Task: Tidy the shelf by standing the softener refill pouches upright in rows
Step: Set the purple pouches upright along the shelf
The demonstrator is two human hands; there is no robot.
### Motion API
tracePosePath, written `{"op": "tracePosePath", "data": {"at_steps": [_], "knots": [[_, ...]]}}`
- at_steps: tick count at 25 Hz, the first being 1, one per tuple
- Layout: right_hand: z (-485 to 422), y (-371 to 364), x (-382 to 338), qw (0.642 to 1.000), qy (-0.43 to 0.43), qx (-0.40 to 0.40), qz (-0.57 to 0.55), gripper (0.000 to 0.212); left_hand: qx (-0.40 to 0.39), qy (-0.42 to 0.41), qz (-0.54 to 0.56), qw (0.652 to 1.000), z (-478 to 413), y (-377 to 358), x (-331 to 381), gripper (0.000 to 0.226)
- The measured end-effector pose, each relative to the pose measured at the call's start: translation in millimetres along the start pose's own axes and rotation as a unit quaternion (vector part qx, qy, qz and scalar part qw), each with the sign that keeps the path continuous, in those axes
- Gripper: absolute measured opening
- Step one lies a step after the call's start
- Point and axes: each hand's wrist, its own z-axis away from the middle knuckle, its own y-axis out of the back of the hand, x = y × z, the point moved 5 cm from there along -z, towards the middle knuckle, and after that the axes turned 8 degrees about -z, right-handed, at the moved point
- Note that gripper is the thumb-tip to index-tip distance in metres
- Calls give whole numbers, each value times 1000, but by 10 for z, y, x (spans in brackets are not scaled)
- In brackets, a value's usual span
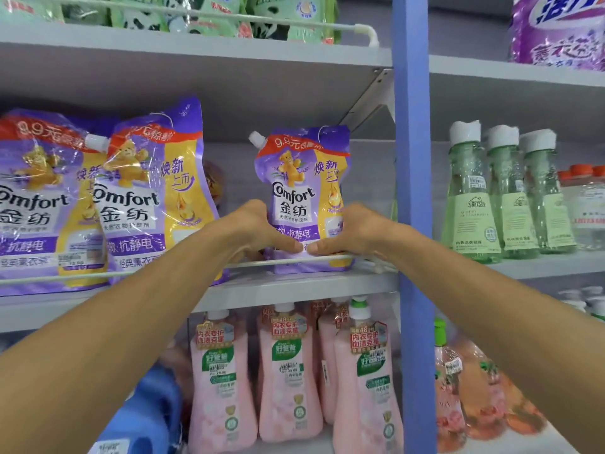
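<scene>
A purple and yellow softener refill pouch (302, 188) stands upright at the right end of the middle shelf (294, 286), behind a thin white rail (131, 271). My left hand (258, 231) grips its lower left side and my right hand (350, 231) its lower right side, thumbs nearly meeting on the front. Two more pouches of the same kind stand at the left: one (154, 198) leaning slightly, one (36, 204) at the frame's edge. A gap lies between them and the held pouch, with a brownish pack (214, 185) half hidden at the back.
A blue upright post (414, 191) borders the shelf on the right. Green bottles (501, 194) stand beyond it. Pink bottles (288, 371) and a blue jug (147, 414) fill the shelf below, green packs (212, 11) the shelf above.
</scene>
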Motion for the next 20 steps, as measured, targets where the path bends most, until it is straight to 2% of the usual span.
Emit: {"op": "tracePosePath", "data": {"at_steps": [8,16,20], "knots": [[-648,-204,114,991,-38,-30,122,61,-9,45,-48,998,-651,-123,-171,59],[-1142,-279,331,992,-47,-52,103,68,25,53,-38,998,-1119,-164,-406,63],[-1221,-303,414,992,-60,-52,96,68,25,50,-39,998,-1155,-199,-441,47]]}}
